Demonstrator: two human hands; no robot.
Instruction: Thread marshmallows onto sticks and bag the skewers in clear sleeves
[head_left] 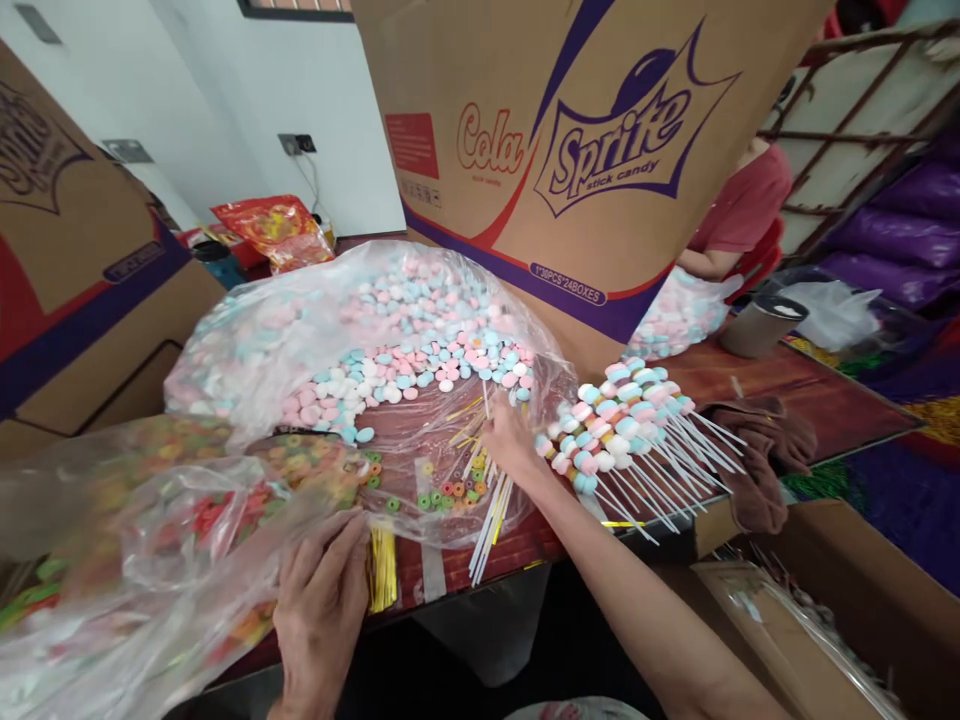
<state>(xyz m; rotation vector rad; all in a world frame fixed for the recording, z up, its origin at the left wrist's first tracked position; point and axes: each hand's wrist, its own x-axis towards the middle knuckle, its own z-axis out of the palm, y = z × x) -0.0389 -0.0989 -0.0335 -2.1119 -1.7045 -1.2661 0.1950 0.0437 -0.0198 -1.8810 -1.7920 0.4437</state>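
Observation:
My right hand reaches over the pile of white sticks, its fingers closed around what looks like a white stick. Beyond it, a clear bag spills pink, blue and white candies. At the front edge, my left hand has its fingers bent together beside gold twist ties; what it holds, if anything, is hidden. Ring-shaped candies lie between the hands. To the right of my right hand, many finished candy sticks are stacked with their white ends toward the front right.
A large cardboard box stands behind the candies, another at the left. Clear bags of ring candies cover the left side. A tumbler, a brown cloth and a seated person are at the right.

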